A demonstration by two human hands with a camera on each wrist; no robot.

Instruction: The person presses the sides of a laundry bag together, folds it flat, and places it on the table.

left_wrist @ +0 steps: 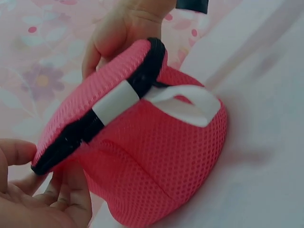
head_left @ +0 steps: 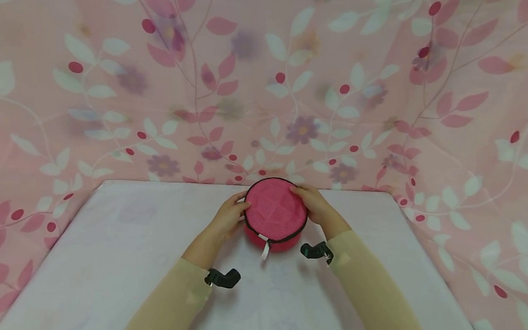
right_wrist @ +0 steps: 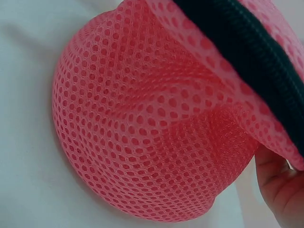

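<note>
Between both hands is a round pink mesh zip-up wash bag (head_left: 275, 210), its flat lid tilted toward me and its base low over the white table. A black zipper band (right_wrist: 251, 57) runs round the lid's edge. On the near side, a white loop tab (left_wrist: 190, 105) sticks out by a white patch on the band. My left hand (head_left: 229, 215) pinches the rim at the left, thumb on top and fingers beneath. At the upper right, my right hand (head_left: 315, 203) grips the rim with its thumb over the lid. The bag's mesh side looks creased in the right wrist view.
A white patterned cloth covers the table (head_left: 144, 238). Pink curtains (head_left: 252, 80) with leaves and flowers hang behind and at both sides, meeting the table's back edge just beyond the bag. Each wrist carries a small black camera (head_left: 223, 278).
</note>
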